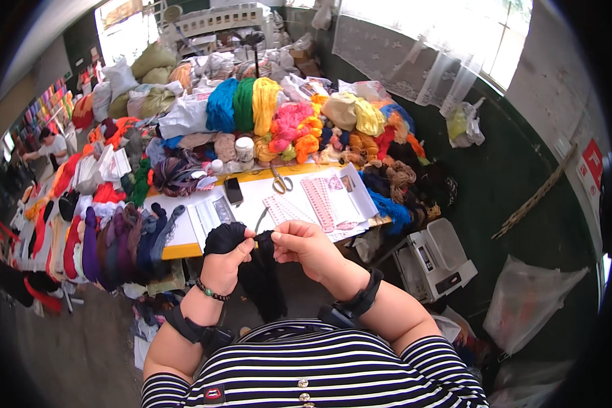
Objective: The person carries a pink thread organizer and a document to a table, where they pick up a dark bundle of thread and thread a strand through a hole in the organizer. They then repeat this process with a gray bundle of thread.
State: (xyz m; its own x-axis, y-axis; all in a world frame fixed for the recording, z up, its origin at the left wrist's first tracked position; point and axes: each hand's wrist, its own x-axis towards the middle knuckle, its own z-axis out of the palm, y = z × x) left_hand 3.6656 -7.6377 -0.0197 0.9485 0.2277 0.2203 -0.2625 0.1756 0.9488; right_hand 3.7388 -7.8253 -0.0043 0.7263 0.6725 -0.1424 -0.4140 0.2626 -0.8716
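A hank of black yarn hangs down in front of me, its upper part bunched over my left hand. My left hand is closed on the hank, with thumb and fingertips pinched near its top. Beside it, my right hand pinches the same yarn with thumb and forefinger; the two sets of fingertips nearly meet. A small yellowish bit shows between them, too small to name. Just beyond my hands, a thin dark strip lies on the white tabletop.
On the white table are a black phone, scissors and pink printed sheets. Colored yarn hanks are piled behind, with more along the left. A white scale-like machine stands at right. Another person is far left.
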